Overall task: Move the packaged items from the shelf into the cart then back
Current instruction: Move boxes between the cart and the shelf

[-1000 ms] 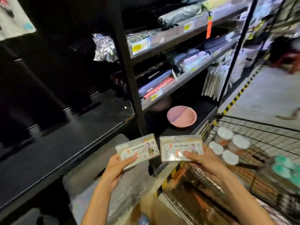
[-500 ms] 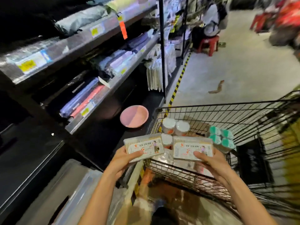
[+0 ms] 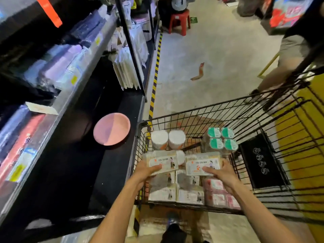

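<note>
The left hand grips one flat pack and the right hand grips another pack, both held over the cart in the lower middle of the frame, above packs already lying inside. Biggest risk imo is dropping them crooked so they slide off the stack or catch the wire rim. Labels show small print with an orange logo, too blurry to read

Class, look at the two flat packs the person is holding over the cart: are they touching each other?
Apart. The head view shows the left pack and the right pack separated by a clear gap, with a white-lidded tub visible between them.
</note>
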